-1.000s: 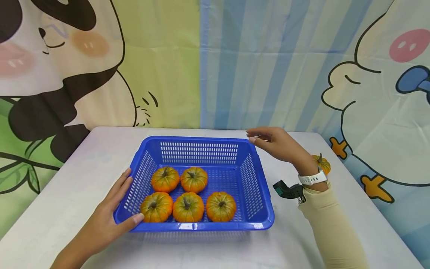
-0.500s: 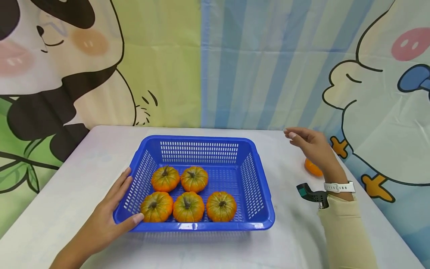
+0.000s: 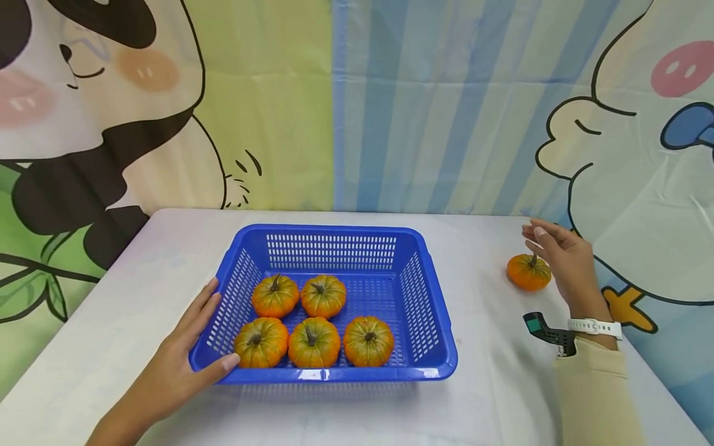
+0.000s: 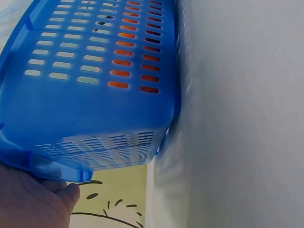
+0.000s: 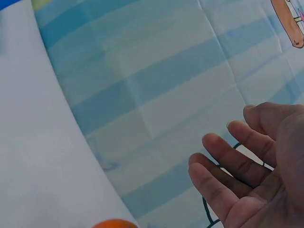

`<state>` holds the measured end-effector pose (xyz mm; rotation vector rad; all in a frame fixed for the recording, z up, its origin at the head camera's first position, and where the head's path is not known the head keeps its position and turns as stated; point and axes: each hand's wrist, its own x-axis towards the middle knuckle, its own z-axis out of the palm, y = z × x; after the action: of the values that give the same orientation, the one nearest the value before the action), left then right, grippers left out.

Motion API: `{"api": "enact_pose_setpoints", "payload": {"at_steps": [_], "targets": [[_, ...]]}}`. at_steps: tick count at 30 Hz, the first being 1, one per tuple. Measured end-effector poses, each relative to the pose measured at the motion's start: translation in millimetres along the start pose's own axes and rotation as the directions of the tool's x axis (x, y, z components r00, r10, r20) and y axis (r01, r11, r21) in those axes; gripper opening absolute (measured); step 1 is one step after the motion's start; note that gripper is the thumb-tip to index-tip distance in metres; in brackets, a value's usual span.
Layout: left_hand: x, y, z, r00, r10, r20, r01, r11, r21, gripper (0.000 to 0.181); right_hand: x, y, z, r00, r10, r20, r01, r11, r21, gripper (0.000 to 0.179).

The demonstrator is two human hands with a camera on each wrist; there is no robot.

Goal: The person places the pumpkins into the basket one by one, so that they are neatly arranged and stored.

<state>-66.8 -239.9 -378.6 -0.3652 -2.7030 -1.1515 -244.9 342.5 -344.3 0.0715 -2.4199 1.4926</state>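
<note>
A blue plastic basket (image 3: pixel 346 374) with slotted walls holds several small orange-green pumpkins (image 3: pixel 314 342), set in two rows toward its left and front. My left hand (image 3: pixel 173 365) rests on the basket's left rim, fingers along the side and thumb at the front corner; the left wrist view shows this hand (image 4: pixel 38 199) at the rim from below. Off to the right, my right hand (image 3: pixel 566 263) is raised near a lone pumpkin (image 3: pixel 527 272) on the table. In the right wrist view, its loosely bent fingers (image 5: pixel 237 166) hold nothing, and only the pumpkin's top (image 5: pixel 114 223) shows.
The basket and lone pumpkin stand on a white-covered table (image 3: pixel 480 347). A cartoon-printed curtain (image 3: pixel 390 111) hangs close behind the table and along its sides. A white watch band (image 3: pixel 594 327) and a black wrist mount (image 3: pixel 549 334) are on the right wrist.
My right hand has moved right, from beside the basket's far right corner to the lone pumpkin. The left hand, the basket and the pumpkins in it have stayed put.
</note>
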Motion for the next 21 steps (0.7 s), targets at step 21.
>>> {"api": "enact_pose_setpoints", "payload": {"at_steps": [21], "targets": [[-0.9, -0.7, 1.8, 1.000, 0.010, -0.007, -0.010, 1.000, -0.016, 0.091, -7.8, 57.0, -28.1, 0.916, 0.353, -0.188, -0.139, 0.721, 0.679, 0.069]]}}
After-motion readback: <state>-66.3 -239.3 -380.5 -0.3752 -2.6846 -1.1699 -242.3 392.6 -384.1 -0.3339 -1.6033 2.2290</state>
